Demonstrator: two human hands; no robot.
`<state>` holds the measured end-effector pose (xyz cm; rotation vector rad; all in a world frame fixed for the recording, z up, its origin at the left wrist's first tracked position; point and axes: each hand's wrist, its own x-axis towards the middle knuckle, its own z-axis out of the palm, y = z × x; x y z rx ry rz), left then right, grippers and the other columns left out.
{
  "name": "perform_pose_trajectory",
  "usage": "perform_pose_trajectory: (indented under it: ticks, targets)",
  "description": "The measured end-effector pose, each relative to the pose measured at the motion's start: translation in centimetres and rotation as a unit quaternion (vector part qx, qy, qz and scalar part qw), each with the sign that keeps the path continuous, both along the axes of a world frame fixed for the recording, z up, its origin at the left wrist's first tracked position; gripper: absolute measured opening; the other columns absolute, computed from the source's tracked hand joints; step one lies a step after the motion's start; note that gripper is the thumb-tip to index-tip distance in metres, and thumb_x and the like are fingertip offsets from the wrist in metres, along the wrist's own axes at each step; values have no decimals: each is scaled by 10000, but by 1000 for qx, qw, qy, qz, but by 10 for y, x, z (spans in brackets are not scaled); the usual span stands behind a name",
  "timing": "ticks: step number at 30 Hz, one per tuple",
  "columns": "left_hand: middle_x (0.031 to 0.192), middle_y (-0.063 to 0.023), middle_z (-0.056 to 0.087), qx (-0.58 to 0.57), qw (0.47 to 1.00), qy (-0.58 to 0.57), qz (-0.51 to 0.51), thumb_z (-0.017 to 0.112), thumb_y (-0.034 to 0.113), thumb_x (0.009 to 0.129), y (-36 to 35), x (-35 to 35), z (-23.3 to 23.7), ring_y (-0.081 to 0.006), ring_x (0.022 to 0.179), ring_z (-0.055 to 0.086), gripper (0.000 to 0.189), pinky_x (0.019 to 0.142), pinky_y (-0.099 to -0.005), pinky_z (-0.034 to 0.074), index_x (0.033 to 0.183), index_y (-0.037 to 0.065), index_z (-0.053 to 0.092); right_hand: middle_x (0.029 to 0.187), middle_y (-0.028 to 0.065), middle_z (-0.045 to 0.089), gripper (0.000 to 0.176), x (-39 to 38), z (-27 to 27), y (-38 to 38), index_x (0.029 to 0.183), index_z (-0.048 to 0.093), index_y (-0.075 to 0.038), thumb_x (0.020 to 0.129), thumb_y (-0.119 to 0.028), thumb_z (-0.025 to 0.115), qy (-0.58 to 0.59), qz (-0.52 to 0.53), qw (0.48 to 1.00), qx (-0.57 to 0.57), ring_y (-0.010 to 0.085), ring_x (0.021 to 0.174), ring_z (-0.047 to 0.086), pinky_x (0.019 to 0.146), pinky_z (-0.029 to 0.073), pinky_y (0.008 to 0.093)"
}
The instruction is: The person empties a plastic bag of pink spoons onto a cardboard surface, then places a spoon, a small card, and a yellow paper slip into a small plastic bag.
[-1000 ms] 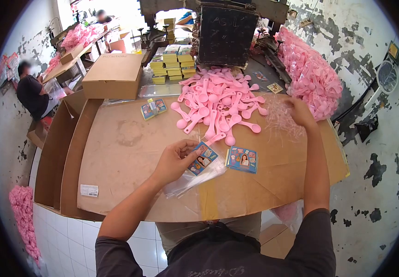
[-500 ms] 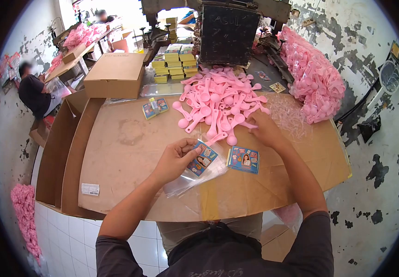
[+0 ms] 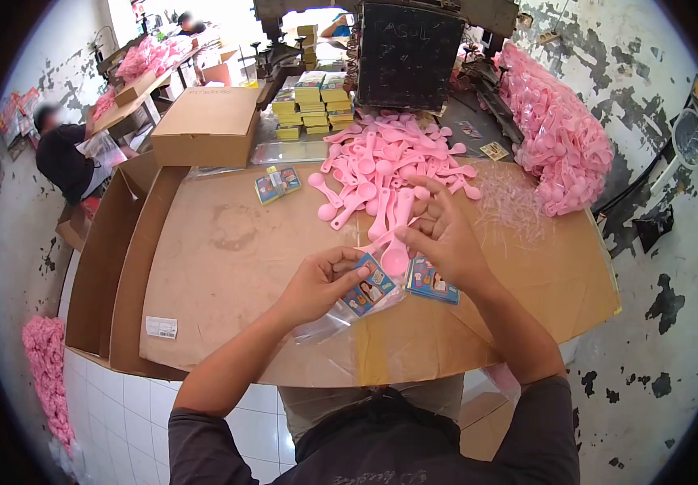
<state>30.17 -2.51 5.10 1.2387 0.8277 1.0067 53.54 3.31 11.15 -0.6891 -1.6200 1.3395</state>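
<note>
Left hand (image 3: pixel 315 284) pinched on card (image 3: pixel 371 291) and clear bag (image 3: pixel 325 327), right hand (image 3: pixel 446 241) closed around spoon (image 3: pixel 397 246) just above card, spoon pile (image 3: pixel 389 166) beyond hands, cardboard (image 3: pixel 220 267) beneath, peeling wall (image 3: pixel 648 202) at right.

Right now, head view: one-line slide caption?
Left hand holds a printed card and clear bag; right hand holds a pink scoop above them.

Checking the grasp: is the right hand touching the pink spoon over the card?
Touching. The head view shows the right hand pinching the pink spoon by its handle, bowl down beside the card.
</note>
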Motion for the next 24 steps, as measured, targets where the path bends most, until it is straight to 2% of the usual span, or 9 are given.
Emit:
perform_pose_trajectory:
  ticks: [4,9,15,18,21,24]
  targets:
    - [1123,-77,747,6,1000,-17,0,637,123,1041,-3,2,3,-97,992,696,285,851,-250,557,1280,-31,613,1123,132,598,630,-4,-1,-3,1487,345,-6,958,-1,687,28,-26,999,-11,173,955,703,714,605,276]
    - [1123,-82,746,-16,1000,-22,-7,613,122,1055,-2,0,6,-103,982,700,283,839,-265,575,1294,-29,610,1142,147,602,592,-7,-17,-3,1454,362,7,954,24,679,77,-54,995,-19,191,962,717,737,629,300]
    - [1113,-79,747,-30,1000,-5,8,613,123,1056,-2,3,3,-93,964,696,310,823,-253,575,1324,-33,611,1147,169,638,591,-14,-28,-16,1434,378,-3,941,35,701,56,-96,992,53,219,1028,732,801,622,302]
    - [1102,-78,750,10,999,-9,31,621,121,1051,-2,7,-2,-93,953,698,323,817,-245,575,1336,-32,612,1154,150,637,538,-11,-50,-13,1415,418,-18,958,-8,702,28,-68,989,130,198,960,735,791,606,300]
    - [1098,-70,750,25,998,-37,35,624,128,1051,-2,8,-2,-93,956,695,318,817,-241,568,1331,-21,619,1186,135,631,342,-3,-50,-6,1305,546,-13,987,-41,670,-88,-53,968,227,196,1014,703,842,581,321]
    - [1102,-63,751,-12,1000,-20,13,622,146,1054,-5,2,9,-92,986,686,321,837,-244,559,1334,-10,614,1199,111,638,181,-4,-42,-4,1173,640,-7,998,-49,644,-67,11,983,168,186,1114,646,900,550,344]
